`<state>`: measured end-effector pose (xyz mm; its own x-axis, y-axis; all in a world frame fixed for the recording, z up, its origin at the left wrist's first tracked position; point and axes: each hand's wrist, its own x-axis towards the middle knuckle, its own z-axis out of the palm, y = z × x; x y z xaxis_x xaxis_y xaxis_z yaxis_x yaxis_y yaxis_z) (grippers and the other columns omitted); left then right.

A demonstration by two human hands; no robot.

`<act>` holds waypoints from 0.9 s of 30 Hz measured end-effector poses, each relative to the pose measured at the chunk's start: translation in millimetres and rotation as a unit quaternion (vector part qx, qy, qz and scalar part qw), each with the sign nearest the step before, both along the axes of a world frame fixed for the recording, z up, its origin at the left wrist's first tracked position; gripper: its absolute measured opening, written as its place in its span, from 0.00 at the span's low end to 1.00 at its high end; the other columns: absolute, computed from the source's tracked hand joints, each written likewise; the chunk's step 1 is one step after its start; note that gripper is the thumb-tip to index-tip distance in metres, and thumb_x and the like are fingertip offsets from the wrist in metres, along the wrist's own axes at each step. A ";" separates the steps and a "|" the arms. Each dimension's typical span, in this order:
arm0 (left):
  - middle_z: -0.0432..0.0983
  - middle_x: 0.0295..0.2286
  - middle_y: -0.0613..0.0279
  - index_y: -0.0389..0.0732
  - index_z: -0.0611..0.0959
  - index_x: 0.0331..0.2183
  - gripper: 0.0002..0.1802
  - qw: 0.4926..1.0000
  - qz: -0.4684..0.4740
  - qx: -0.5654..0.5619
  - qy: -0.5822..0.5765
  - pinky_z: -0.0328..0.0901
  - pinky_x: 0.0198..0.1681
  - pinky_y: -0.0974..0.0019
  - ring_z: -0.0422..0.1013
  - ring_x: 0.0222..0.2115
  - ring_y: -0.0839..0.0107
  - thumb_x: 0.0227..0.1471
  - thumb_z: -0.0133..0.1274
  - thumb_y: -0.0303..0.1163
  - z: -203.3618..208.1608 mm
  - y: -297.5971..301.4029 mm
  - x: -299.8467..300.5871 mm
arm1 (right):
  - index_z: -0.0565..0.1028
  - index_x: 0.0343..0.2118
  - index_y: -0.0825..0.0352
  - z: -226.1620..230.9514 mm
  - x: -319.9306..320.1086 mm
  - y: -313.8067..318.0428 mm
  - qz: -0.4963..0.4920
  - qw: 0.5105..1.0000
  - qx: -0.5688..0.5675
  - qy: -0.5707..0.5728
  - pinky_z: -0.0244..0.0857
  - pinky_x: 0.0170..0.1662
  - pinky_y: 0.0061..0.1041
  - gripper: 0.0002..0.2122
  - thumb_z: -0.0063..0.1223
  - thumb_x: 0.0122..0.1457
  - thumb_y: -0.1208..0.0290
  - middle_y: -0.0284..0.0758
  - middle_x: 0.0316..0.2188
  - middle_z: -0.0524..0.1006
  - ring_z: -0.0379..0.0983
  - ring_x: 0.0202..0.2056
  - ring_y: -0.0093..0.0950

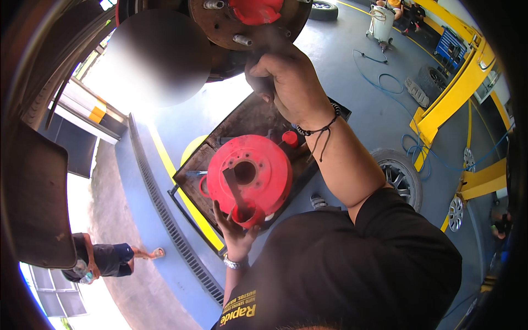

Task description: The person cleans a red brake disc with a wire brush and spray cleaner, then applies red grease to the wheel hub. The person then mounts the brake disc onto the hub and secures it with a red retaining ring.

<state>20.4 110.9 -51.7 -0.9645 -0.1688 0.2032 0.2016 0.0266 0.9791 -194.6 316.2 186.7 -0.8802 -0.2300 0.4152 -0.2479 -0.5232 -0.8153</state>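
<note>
My left hand [237,237] is closed round a small red cup [248,215], low in front of me. A dark flat stick [233,184] leans up out of that cup. Just beyond it a red brake drum [264,165] with a round centre hole lies in a dark metal tray [220,124]. My right hand [290,82] is raised to the lower edge of the rusty wheel hub [223,30], which carries studs and a red centre. Its fingers are curled, and shadow hides whatever may be in them. Another red cup [290,138] stands in the tray under my right wrist.
A wheel with a tyre [397,176] lies right of my right arm. Yellow lift posts [448,93] and a blue hose [379,82] are farther right. A floor drain [165,212] runs along the left. A person [110,258] is at the far left.
</note>
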 end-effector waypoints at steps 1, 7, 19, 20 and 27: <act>0.66 0.57 0.39 0.45 0.33 0.70 0.71 1.000 -0.001 0.001 -0.002 0.66 0.59 0.50 0.70 0.55 0.54 0.42 0.69 0.27 -0.1 0.5 -0.4 | 0.66 0.47 0.64 0.5 -0.7 -1.5 0.008 0.999 -0.018 -0.026 0.54 0.22 0.22 0.16 0.45 0.54 0.77 0.32 0.19 0.67 0.59 0.18 0.21; 0.65 0.58 0.43 0.46 0.36 0.71 0.70 1.000 -0.020 -0.006 0.009 0.66 0.59 0.49 0.71 0.55 0.54 0.43 0.69 0.33 4.2 5.3 -8.6 | 0.67 0.36 0.65 2.3 1.6 -12.4 0.122 0.983 -0.134 -0.001 0.56 0.22 0.24 0.07 0.47 0.54 0.79 0.35 0.18 0.70 0.63 0.18 0.24; 0.71 0.53 0.44 0.44 0.35 0.70 0.71 0.999 -0.012 0.005 0.042 0.69 0.56 0.54 0.74 0.52 0.57 0.41 0.69 0.22 -2.8 -6.3 -2.3 | 0.79 0.54 0.64 9.4 -41.3 73.4 -0.407 0.623 0.294 0.600 0.66 0.40 0.25 0.20 0.54 0.61 0.64 0.40 0.37 0.76 0.72 0.38 0.30; 0.71 0.53 0.44 0.45 0.35 0.70 0.70 0.999 -0.004 0.008 0.036 0.69 0.56 0.54 0.74 0.51 0.57 0.40 0.69 0.22 -5.8 -7.2 -0.6 | 0.79 0.55 0.59 13.6 -46.7 83.5 -0.429 0.540 0.373 0.621 0.65 0.50 0.32 0.22 0.58 0.59 0.56 0.42 0.48 0.74 0.70 0.49 0.37; 0.70 0.53 0.44 0.44 0.36 0.70 0.70 1.000 0.015 -0.003 0.016 0.69 0.56 0.54 0.74 0.51 0.58 0.40 0.68 0.22 -17.3 -4.9 1.9 | 0.72 0.60 0.30 56.9 -89.3 94.6 -0.365 0.381 0.488 0.695 0.49 0.66 0.62 0.29 0.63 0.52 0.41 0.40 0.72 0.52 0.43 0.72 0.43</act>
<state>22.3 106.0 -69.0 -0.9520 -0.1967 0.2347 0.2317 0.0387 0.9720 -283.9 410.7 243.7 0.0569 -0.7773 0.6266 -0.5838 0.4832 0.6524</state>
